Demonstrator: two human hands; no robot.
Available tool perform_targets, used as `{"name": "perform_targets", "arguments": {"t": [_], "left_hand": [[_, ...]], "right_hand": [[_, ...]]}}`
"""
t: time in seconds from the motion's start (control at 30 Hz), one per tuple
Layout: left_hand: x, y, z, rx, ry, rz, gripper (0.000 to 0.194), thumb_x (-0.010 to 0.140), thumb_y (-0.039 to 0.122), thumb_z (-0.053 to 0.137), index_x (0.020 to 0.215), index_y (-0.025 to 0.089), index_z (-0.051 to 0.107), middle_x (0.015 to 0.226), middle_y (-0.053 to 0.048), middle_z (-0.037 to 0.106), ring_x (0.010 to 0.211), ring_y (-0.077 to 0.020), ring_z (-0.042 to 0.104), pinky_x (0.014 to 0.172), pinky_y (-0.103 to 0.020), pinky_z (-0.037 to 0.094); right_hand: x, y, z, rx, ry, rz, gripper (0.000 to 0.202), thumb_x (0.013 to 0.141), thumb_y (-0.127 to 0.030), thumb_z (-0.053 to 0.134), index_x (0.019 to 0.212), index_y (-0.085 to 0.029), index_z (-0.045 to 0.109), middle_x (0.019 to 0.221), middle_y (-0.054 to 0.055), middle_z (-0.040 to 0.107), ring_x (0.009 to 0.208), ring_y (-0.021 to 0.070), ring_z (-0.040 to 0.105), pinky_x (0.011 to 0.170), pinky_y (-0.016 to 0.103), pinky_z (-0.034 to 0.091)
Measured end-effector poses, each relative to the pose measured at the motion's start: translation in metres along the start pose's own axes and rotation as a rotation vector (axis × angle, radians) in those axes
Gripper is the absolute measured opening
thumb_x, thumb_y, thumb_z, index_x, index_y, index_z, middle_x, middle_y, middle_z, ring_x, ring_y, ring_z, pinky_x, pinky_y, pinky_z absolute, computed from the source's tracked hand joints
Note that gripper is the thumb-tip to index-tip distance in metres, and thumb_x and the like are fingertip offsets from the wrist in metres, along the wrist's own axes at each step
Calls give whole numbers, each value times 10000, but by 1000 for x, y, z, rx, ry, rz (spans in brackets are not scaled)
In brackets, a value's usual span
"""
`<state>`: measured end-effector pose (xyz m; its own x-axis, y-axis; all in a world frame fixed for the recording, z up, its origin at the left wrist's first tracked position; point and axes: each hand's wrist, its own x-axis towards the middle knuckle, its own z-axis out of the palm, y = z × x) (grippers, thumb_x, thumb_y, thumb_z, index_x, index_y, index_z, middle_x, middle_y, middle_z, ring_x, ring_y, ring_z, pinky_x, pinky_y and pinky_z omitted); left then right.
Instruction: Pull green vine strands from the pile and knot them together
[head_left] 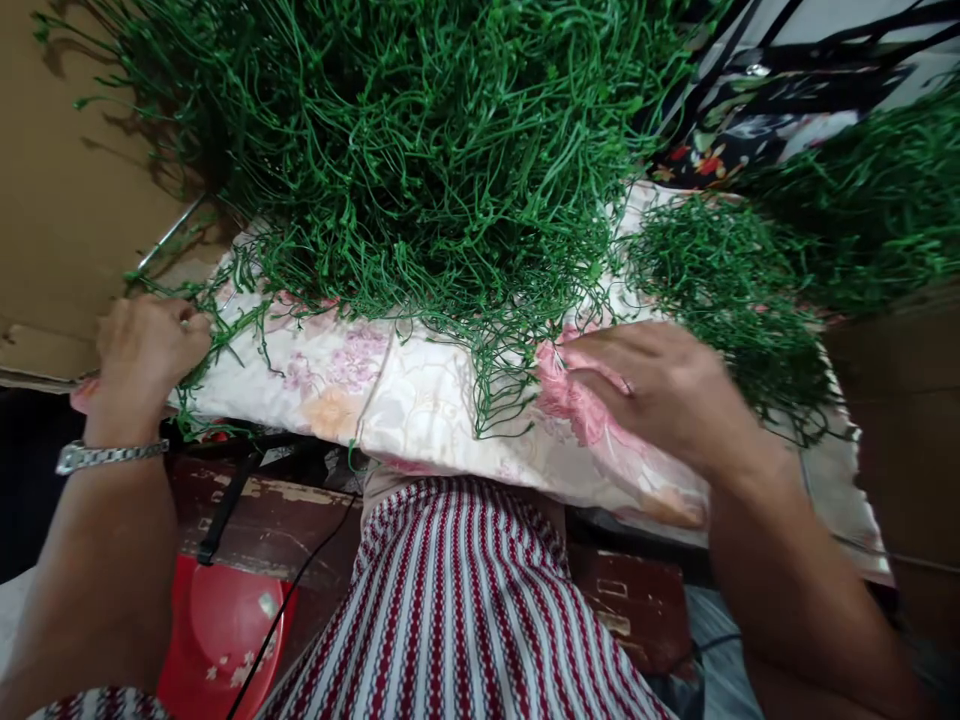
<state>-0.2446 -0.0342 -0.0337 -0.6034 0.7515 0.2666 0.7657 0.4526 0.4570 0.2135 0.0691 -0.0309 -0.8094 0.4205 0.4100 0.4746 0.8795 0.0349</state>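
A heap of thin green stems point(420, 150) is filling the far side of the floral cloth point(427, 400), blocking any low reach forward. Nearer the person, an open strip is running between the left hand point(146, 345) and a loose tuft point(501, 385) that is jutting inward. Right of the tuft, the right hand point(652, 390) is taking up room; beyond it a smaller pile point(720, 280) is crowding the way. At left, cardboard point(60, 210) is walling off sideways passage, while a metal rod point(169, 235) is slanting just past the left hand.

The large green heap point(420, 150) runs past the view's top edge.
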Motion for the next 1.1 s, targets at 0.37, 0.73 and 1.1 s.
{"name": "perform_targets", "arguments": {"t": [0.37,0.73,1.1], "left_hand": [[-28,20,-11,799,-20,106,410,837,332,298,1027,127,598,1005,-112,605,879,-251,505,665,-325,366],[-107,113,46,-261,-73,738,136,785,199,537,861,144,636,878,-56,658,872,-168,576,796,-324,466],[-180,190,104,-1432,-1099,-463,213,703,191,593,900,177,514,688,33,513,515,-62,487,483,-184,411]], "right_hand": [[17,-49,38,61,-188,-127,167,801,-62,451,785,-160,585,742,42,592,691,155,505,650,285,377],[-19,-53,26,600,168,69,181,749,-27,540,882,-133,603,778,69,627,748,147,579,672,288,490],[-34,-81,37,1060,354,208,286,703,11,589,928,-157,644,812,63,645,761,154,612,672,298,504]]}}
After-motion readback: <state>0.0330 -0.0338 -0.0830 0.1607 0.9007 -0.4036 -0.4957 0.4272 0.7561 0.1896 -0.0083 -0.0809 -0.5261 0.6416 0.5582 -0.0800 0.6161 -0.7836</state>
